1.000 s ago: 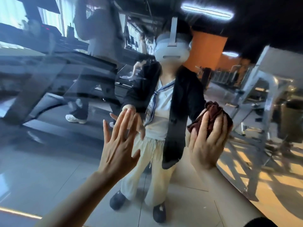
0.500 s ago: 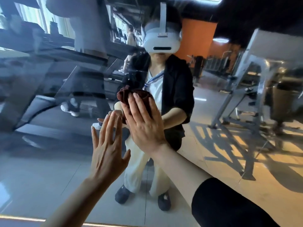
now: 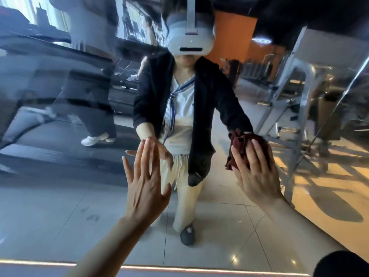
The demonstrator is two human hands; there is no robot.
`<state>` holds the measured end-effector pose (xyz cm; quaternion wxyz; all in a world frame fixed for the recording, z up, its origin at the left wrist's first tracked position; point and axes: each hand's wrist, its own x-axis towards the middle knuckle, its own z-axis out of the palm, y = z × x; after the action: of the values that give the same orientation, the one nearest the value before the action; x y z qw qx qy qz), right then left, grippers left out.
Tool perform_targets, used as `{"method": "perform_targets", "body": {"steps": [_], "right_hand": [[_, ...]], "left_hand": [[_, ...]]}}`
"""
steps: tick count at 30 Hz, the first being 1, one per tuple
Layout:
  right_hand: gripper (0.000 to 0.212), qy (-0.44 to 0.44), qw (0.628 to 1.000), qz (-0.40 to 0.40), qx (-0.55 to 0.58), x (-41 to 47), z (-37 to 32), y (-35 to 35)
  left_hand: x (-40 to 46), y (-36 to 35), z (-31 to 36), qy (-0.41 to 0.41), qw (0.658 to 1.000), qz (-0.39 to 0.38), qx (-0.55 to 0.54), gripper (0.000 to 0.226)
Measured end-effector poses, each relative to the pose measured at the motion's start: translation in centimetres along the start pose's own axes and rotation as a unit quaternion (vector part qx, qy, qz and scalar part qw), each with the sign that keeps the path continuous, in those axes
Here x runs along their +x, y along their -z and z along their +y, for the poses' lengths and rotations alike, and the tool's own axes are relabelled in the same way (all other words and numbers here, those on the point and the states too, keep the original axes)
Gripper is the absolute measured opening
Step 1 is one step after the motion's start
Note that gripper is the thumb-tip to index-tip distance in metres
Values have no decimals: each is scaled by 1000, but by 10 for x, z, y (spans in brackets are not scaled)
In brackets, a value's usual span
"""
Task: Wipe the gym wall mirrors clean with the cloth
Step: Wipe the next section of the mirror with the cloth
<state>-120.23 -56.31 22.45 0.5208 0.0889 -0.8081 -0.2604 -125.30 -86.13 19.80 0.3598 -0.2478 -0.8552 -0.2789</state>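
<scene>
- Head view: no brand, label or lettering can be read anywhere — the reflected scene is smeared and blurred.
- The mirror (image 3: 60,196) fills the view, its lower edge a lit strip along the bottom.
- The cloth (image 3: 239,144), dark red and bunched into a wad with no clear long axis, sits against the glass right of centre.
- The right hand (image 3: 257,174) presses the wad flat, fingers straight and pointing up over it.
- The left hand (image 3: 145,184) lies on the mirror — fingers extended, slightly spread, holding nothing.
</scene>
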Motion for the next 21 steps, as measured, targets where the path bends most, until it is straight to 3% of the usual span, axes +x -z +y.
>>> {"method": "perform_targets", "body": {"steps": [8,11,14,21], "right_hand": [[51,-166,980,93,55,11,-75,-23],[51,-113,986,94,76,26,-117,-28],[65,-62,991,83,89,50,-164,-33],[57,14,994,44,99,100,-231,-25]], "left_hand": [[-15,1,-19,2,999,-44,12,102],[-28,7,-32,-14,998,-60,-7,120],[-43,14,-47,6,997,-70,-33,135],[-56,22,-70,89,990,-106,0,112]]}}
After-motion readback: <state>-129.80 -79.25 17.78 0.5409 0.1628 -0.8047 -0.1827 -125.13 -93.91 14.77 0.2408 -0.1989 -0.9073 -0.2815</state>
